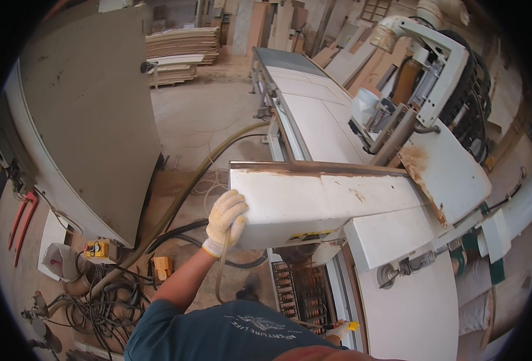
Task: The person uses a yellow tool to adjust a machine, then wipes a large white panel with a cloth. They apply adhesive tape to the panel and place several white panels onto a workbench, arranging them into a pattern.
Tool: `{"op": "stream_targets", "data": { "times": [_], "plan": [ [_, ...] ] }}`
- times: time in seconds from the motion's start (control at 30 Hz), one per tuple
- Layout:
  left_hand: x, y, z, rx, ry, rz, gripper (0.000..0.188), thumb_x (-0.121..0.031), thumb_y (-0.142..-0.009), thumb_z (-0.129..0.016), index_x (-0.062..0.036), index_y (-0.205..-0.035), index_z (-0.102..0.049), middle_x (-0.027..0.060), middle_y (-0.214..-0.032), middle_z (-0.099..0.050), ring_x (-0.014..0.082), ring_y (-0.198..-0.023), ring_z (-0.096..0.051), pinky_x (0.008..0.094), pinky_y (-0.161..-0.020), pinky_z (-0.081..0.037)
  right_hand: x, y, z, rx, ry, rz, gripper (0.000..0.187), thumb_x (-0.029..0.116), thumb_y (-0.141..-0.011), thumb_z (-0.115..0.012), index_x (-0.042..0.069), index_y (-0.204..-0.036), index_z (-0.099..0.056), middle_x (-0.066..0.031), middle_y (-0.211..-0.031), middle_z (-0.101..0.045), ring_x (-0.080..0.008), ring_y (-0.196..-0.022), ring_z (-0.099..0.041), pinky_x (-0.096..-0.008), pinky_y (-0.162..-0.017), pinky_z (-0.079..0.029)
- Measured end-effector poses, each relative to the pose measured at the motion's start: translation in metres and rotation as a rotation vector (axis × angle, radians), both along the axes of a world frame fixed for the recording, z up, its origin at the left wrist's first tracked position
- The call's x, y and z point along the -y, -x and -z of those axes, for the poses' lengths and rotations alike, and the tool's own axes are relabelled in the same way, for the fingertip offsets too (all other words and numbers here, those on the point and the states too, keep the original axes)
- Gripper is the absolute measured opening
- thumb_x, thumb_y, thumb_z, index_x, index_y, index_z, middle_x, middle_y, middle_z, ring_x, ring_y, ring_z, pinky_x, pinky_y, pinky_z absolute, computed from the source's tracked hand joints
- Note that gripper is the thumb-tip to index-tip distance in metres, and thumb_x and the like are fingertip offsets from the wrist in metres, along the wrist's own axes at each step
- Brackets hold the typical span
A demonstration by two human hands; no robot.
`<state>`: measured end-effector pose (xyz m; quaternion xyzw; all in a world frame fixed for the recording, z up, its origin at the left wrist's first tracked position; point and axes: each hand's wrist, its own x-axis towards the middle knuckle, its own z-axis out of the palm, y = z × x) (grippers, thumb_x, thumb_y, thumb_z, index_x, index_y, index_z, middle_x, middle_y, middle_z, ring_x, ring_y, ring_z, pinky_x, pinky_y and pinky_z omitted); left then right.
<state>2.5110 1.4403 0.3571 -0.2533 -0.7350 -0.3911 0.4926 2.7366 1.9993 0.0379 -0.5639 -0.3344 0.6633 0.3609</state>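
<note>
My left hand, in a cream knitted glove, is closed against the end of a long white machine housing. A thin pale hose runs from this hand down toward my body. Low in the view, my right hand, also gloved, is mostly hidden by my shirt. It grips a small hand tool with a yellow end and a red part, which looks like an air blow gun. The tool is over the opening beside the machine's inner rollers. Brown dust lies along the housing's far edge.
A conveyor table stretches away beyond the housing. At right stands a machine head with a dusty white cover. A tall grey cabinet stands left. Tangled cables and a thick hose lie on the floor.
</note>
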Motion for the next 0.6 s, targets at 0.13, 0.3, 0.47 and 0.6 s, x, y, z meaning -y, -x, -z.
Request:
{"op": "stream_targets", "data": {
  "times": [0.13, 0.3, 0.47, 0.6],
  "plan": [
    [0.006, 0.001, 0.001, 0.033, 0.028, 0.005, 0.027, -0.016, -0.091, -0.063, 0.0004, -0.111, -0.071, 0.0232, -0.123, -0.068, 0.0459, -0.124, -0.061, 0.0524, -0.109, -0.046, 0.014, 0.048, -0.010, -0.008, -0.039, -0.171, 0.024, 0.027, -0.105, -0.054, 0.005, -0.105, -0.061, -0.0040, -0.079, -0.060, -0.0139, -0.060, -0.051, -0.0292, -0.055, -0.047],
    [0.011, 0.001, -0.001, 0.070, 0.071, 0.007, 0.031, -0.018, -0.090, -0.061, 0.0023, -0.111, -0.071, 0.0252, -0.123, -0.067, 0.0498, -0.124, -0.060, 0.0555, -0.109, -0.045, 0.034, 0.120, -0.010, 0.013, -0.054, -0.169, 0.024, 0.025, -0.105, -0.053, 0.003, -0.102, -0.061, -0.0052, -0.077, -0.060, -0.0138, -0.052, -0.048, -0.0280, -0.048, -0.044],
    [0.016, 0.001, -0.009, 0.080, 0.132, -0.004, 0.031, -0.024, -0.092, -0.063, -0.0005, -0.111, -0.072, 0.0212, -0.124, -0.068, 0.0454, -0.124, -0.061, 0.0523, -0.107, -0.047, 0.053, 0.186, 0.000, -0.063, 0.002, -0.289, 0.021, 0.023, -0.104, -0.052, 0.007, -0.092, -0.059, -0.0045, -0.071, -0.057, -0.0129, -0.050, -0.044, -0.0289, -0.046, -0.040],
    [0.018, 0.004, -0.013, 0.076, 0.149, -0.031, 0.034, -0.029, -0.095, -0.061, 0.0002, -0.110, -0.073, 0.0214, -0.122, -0.068, 0.0455, -0.122, -0.062, 0.0534, -0.106, -0.048, 0.062, 0.223, -0.013, 0.006, -0.025, -0.389, 0.016, 0.022, -0.104, -0.052, 0.010, -0.095, -0.056, -0.0022, -0.070, -0.056, -0.0128, -0.050, -0.043, -0.0277, -0.047, -0.037]
  ]
}}
